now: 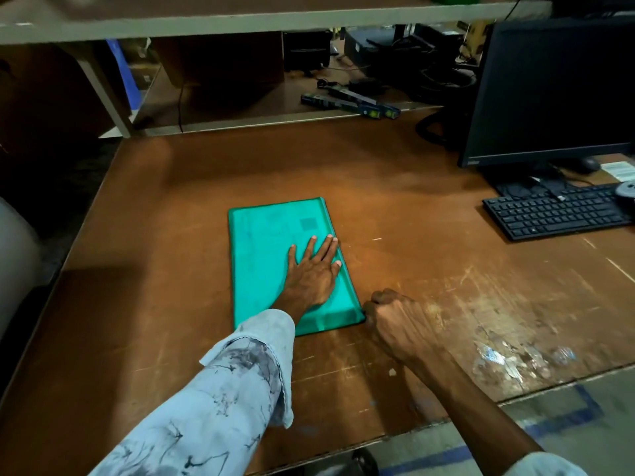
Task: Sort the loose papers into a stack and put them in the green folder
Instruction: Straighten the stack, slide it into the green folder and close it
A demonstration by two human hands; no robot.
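The green folder lies closed and flat on the brown desk, its long side running away from me. My left hand presses flat on the folder's near right part, fingers straight and spread. My right hand is curled at the folder's near right corner, touching it; whether the fingers pinch the corner is hidden. Faint print shows through the folder's cover. No loose papers lie on the desk.
A black monitor and black keyboard stand at the right. A mouse and a sheet lie behind the keyboard. Cables and spirit levels sit on the low shelf behind. The desk's near right edge is scuffed.
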